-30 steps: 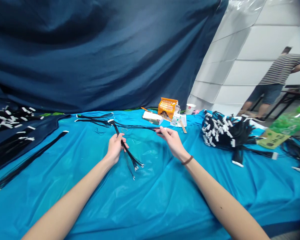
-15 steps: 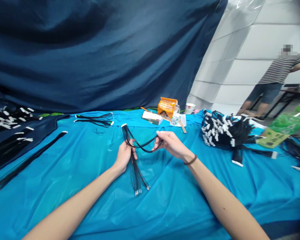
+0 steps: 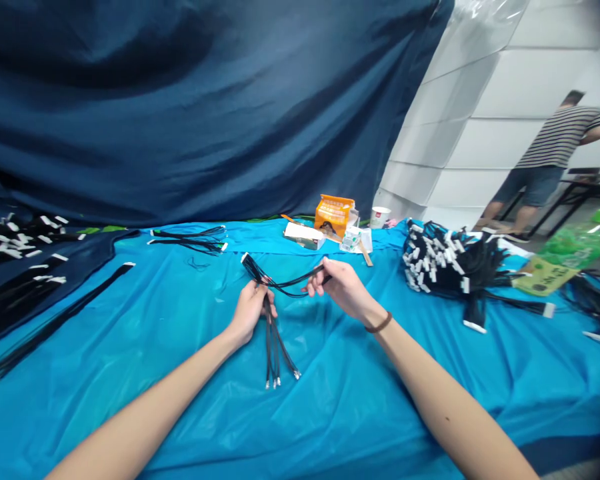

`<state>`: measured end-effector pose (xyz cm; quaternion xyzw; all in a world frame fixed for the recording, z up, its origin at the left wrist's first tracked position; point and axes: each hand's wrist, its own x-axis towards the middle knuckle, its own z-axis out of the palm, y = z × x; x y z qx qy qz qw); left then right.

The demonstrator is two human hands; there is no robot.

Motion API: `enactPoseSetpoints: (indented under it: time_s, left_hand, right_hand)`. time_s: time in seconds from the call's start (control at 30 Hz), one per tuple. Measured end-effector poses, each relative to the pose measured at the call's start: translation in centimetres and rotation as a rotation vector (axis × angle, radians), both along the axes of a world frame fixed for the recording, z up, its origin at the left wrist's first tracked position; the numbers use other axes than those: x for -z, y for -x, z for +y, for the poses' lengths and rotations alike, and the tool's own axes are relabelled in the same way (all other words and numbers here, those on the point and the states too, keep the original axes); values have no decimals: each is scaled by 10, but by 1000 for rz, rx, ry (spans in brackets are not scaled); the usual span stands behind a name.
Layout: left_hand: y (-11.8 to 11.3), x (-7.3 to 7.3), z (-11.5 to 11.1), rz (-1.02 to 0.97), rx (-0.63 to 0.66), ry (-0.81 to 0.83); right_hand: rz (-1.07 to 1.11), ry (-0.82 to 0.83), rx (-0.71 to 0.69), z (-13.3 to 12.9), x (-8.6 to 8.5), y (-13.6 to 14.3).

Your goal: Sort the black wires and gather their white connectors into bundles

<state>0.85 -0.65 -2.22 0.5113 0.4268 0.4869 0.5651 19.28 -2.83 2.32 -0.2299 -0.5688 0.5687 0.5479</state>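
A bundle of thin black wires (image 3: 274, 347) with small white connector ends hangs from my left hand (image 3: 251, 311), which is closed around its middle above the blue table cover (image 3: 180, 347). A loop of the same wires (image 3: 290, 285) runs across to my right hand (image 3: 341, 289), which pinches it between thumb and fingers. The white plug end of the bundle sticks up just above my left hand.
A big heap of black cables with white plugs (image 3: 447, 263) lies to the right, more rows (image 3: 20, 267) on the left, a small bunch (image 3: 195, 239) at the back. An orange carton (image 3: 335, 215), small boxes and a cup stand behind. A green bottle (image 3: 570, 257) lies far right. A person (image 3: 555, 160) stands beyond.
Both hands pulled the wire bundle in from the back of the table and folded it. The loose ends now hang straight down below my left hand.
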Motion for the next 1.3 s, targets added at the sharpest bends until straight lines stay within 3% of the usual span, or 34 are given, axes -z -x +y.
enactPoseSetpoints:
  time_s: [0.17,0.37,0.57,0.8,1.07,1.2,1.3]
  left_hand:
    - [-2,-2,-1,7,23,13]
    - [-1,-2,0,0,146,70]
    - [-6,-6,-3,-61,3,-44]
    - [-11,-11,-11,-178,64,67]
    - [-13,-9,-12,-131,56,75]
    - [-14,-5,-12,-55,123,56]
    - [-14,1,-11,-13,203,4]
  right_hand:
    - [-140,-2,37,-1,3,2]
    - [54,58,71,3,2,-1]
    - [-51,234,-129,-1,1,1]
    - [-121,333,-256,-3,4,5]
    - [-125,376,-179,0,6,2]
    - [-56,299,-138,-1,9,4]
    - [31,196,-2,1,10,5]
